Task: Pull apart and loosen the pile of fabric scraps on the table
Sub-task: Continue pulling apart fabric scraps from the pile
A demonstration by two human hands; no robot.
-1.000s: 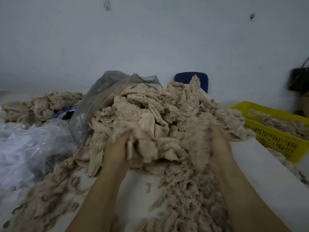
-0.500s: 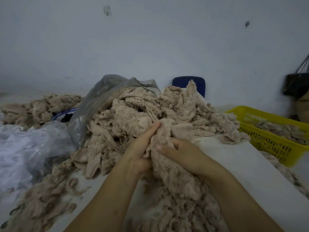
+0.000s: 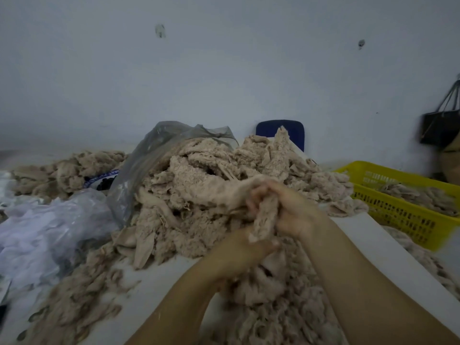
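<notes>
A big heap of beige fleecy fabric scraps (image 3: 211, 185) covers the middle of the white table (image 3: 373, 240), spilling out of a grey plastic bag (image 3: 154, 155). My right hand (image 3: 291, 210) grips a long strip of scrap (image 3: 265, 220) at the front of the heap, fingers curled round it. Just below, my left hand (image 3: 239, 252) holds the lower end of the same strip. Loosened scraps (image 3: 273, 307) lie under both hands.
A yellow slotted basket (image 3: 403, 215) with scraps stands at the right. Clear plastic sheeting (image 3: 47, 227) lies at the left, a smaller scrap pile (image 3: 67, 168) behind it. A blue chair back (image 3: 281, 130) stands by the wall, and a dark bag (image 3: 440, 125) hangs at far right.
My hands came together from apart in the heap, then shifted right. The right hand now grips the strip above the left hand, and the strip is stretched out of the pile.
</notes>
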